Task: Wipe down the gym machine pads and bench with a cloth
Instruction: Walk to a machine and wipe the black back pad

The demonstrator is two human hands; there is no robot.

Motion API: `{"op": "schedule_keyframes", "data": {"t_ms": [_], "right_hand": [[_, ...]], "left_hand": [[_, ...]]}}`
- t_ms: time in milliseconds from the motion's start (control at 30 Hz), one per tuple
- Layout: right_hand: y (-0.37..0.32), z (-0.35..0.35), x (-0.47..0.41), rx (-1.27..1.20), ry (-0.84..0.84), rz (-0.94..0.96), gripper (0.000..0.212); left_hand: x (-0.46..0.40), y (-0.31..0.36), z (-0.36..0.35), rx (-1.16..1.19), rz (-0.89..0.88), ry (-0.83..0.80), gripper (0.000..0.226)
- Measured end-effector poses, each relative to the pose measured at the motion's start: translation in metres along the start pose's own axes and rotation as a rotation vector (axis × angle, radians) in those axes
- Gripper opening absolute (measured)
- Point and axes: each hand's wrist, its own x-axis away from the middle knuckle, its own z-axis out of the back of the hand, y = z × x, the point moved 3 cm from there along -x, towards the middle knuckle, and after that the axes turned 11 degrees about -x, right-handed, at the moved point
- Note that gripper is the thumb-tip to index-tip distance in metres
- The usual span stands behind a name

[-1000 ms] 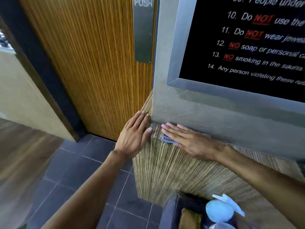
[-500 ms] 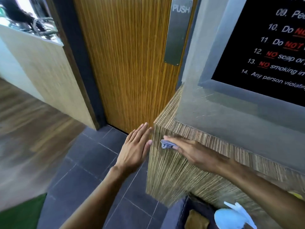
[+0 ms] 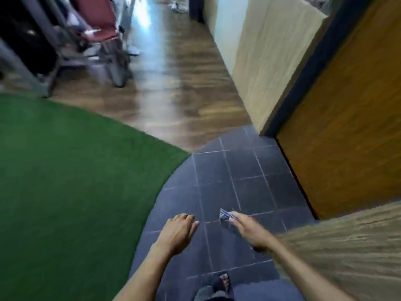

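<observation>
Where the frame is widest, three floor surfaces meet: a green artificial-turf mat [image 3: 71,181] fills the left and lower left, glossy wood-plank flooring [image 3: 173,88] runs from the centre to the top, and dark slate-grey floor tiles [image 3: 236,179] with pale grout lines take the lower centre. A pale beige partition wall [image 3: 267,61] stands at the upper right, edged by a dark door frame [image 3: 308,70], and beside that an orange-brown wooden door [image 3: 351,118] covers the right side. A striped wood-grain ledge [image 3: 347,248] cuts across the lower right corner. In the upper left, blurred, stands a gym machine [image 3: 71,46] on a grey metal frame, with a red seat pad [image 3: 97,20]. Both forearms reach in from the bottom edge over the tiles. The left hand [image 3: 178,231] is empty, palm down, fingers loosely together and slightly curled. The right hand [image 3: 249,231] pinches a small folded blue-grey cloth [image 3: 225,216] between thumb and fingers, held in the air above the tiles, well apart from the machine. A sandalled foot [image 3: 221,283] shows at the bottom centre.
</observation>
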Motion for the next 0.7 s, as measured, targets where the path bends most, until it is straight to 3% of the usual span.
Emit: {"op": "schedule_keyframes", "data": {"t_ms": [167, 433, 700], "right_hand": [[-0.109, -0.143, -0.052, 0.206, -0.295, 0.064, 0.022], [-0.294, -0.379, -0.088, 0.532, -0.703, 0.357, 0.028], [-0.422, -0.589, -0.120, 0.760, -0.988, 0.606, 0.025]], "left_hand": [[0.119, -0.132, -0.050, 0.182, 0.372, -0.022, 0.046], [0.301, -0.305, -0.100, 0.467, 0.856, 0.150, 0.044], [0.425, -0.428, -0.132, 0.705, 1.239, 0.270, 0.044]]}}
